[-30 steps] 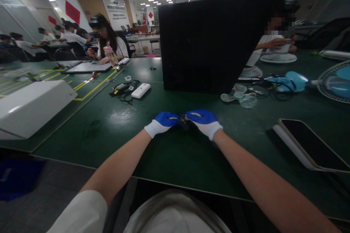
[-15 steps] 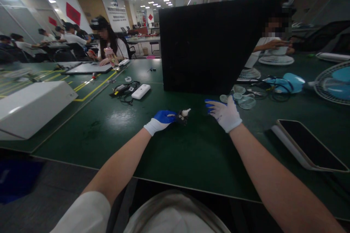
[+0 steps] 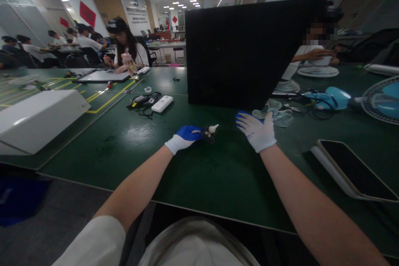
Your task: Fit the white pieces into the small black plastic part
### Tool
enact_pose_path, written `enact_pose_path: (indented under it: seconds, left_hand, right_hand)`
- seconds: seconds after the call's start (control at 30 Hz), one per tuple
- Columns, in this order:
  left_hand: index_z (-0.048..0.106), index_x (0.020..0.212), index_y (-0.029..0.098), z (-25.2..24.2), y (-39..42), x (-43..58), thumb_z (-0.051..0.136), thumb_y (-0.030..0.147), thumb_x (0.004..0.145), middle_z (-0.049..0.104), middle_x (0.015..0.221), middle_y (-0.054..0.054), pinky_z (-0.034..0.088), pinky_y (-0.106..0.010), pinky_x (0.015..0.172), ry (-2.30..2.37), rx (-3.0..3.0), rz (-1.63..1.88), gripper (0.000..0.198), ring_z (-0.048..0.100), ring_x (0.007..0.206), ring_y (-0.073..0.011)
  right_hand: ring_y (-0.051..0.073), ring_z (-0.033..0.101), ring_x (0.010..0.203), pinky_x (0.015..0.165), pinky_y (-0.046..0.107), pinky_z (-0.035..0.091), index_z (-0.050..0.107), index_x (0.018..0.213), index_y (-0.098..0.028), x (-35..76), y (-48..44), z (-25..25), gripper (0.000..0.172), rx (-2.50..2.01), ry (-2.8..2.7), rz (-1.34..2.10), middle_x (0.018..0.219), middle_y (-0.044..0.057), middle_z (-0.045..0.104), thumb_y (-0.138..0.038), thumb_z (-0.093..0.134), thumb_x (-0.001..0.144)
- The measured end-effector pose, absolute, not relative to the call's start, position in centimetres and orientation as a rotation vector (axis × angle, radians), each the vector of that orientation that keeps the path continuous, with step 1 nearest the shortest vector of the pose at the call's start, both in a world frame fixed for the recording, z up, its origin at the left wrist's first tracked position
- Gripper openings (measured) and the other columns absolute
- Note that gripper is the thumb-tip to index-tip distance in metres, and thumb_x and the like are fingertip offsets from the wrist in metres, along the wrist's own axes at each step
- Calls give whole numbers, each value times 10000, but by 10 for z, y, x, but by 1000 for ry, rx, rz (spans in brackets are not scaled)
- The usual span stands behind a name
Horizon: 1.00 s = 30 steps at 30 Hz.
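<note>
My left hand (image 3: 186, 136), in a blue-and-white work glove, is closed on a small dark part with a white nozzle-like tip (image 3: 212, 131); its exact kind is too small to make out. The white tip points right and slightly up. My right hand (image 3: 256, 130), gloved the same way, holds nothing, its fingers apart and reaching forward over the green table (image 3: 199, 174). Just beyond my right hand lie clear fan blades (image 3: 283, 118), partly behind the thumb. A gap of bare table separates the two hands.
A large black box (image 3: 243, 54) stands straight ahead. To the left are a white box (image 3: 40, 118), a white power bank (image 3: 162, 104) and black cables (image 3: 141, 102). A phone (image 3: 357, 168), blue plastic parts (image 3: 336, 96) and a fan grille (image 3: 383, 99) lie right. Co-workers sit beyond.
My right hand has turned slightly, its thumb swinging further right. My left hand keeps its hold on the dark part. The view has shifted a little.
</note>
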<state>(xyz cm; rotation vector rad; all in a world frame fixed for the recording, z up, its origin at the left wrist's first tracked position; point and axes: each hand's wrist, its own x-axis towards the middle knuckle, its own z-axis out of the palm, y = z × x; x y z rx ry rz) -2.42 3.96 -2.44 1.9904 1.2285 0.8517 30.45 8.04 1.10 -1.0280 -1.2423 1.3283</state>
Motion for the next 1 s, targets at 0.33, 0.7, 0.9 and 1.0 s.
enact_pose_path:
  seconds: [0.33, 0.7, 0.9, 1.0]
  left_hand:
    - [778, 1102, 248, -22, 38, -23, 620, 387, 916, 772, 1129, -49, 510, -439, 1032, 1208, 1983, 856, 281, 711, 1063, -238]
    - [780, 1096, 237, -23, 38, -25, 657, 368, 888, 777, 1108, -48, 514, -437, 1035, 1241, 1908, 877, 275, 712, 1044, -229]
    - [782, 1062, 186, -23, 42, -48, 684, 392, 860, 782, 1084, -83, 520, -447, 1026, 1317, 1836, 971, 305, 717, 1027, -246]
    - [783, 1028, 162, -19, 41, -77, 741, 393, 804, 792, 1041, -101, 527, -431, 1015, 1466, 1755, 1086, 325, 719, 1018, -262]
  right_hand:
    - [337, 609, 1284, 1010, 500, 539, 640, 1303, -166, 305, 86, 6, 1082, -1086, -1362, 1284, 1382, 183, 645, -851, -45, 823]
    - [338, 611, 1282, 1024, 503, 520, 650, 1289, -167, 304, 87, 5, 1058, -1106, -1357, 1326, 1409, 178, 629, -821, -55, 846]
    - [334, 624, 1265, 1026, 491, 522, 665, 1244, -151, 305, 87, 4, 1062, -1113, -1321, 1322, 1388, 194, 641, -835, -38, 840]
    - [327, 633, 1250, 1024, 478, 523, 675, 1215, -145, 306, 88, 2, 1037, -1084, -1272, 1353, 1376, 193, 649, -834, -10, 853]
